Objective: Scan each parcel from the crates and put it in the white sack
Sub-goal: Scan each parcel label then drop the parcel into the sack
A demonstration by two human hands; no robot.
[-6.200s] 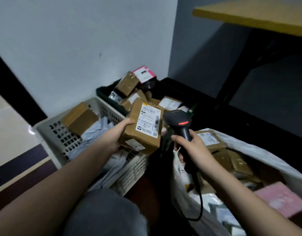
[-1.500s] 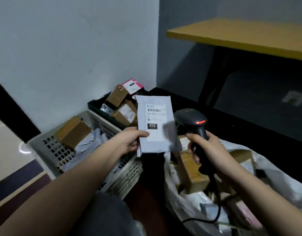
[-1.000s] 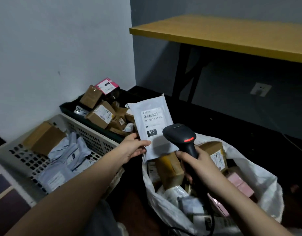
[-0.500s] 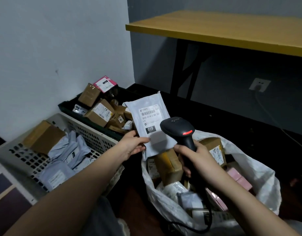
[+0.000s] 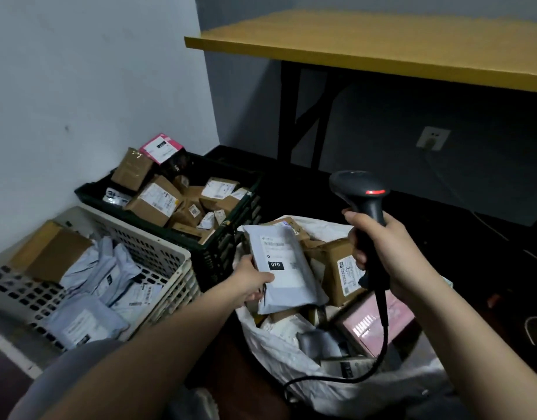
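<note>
The left hand point(image 5: 249, 281) pinches the lower left edge of a grey mailer parcel point(image 5: 284, 269), which lies label-up over the open mouth of the white sack point(image 5: 279, 348), resting on the brown boxes inside. The right hand point(image 5: 382, 256) is clamped round the handle of the black scanner point(image 5: 359, 192), raised above the sack's right side, well apart from the parcel. Left of the sack, the dark crate point(image 5: 228, 237) touches its rim; the white crate point(image 5: 167, 268) stands further left. Bare dark floor lies beyond the sack.
</note>
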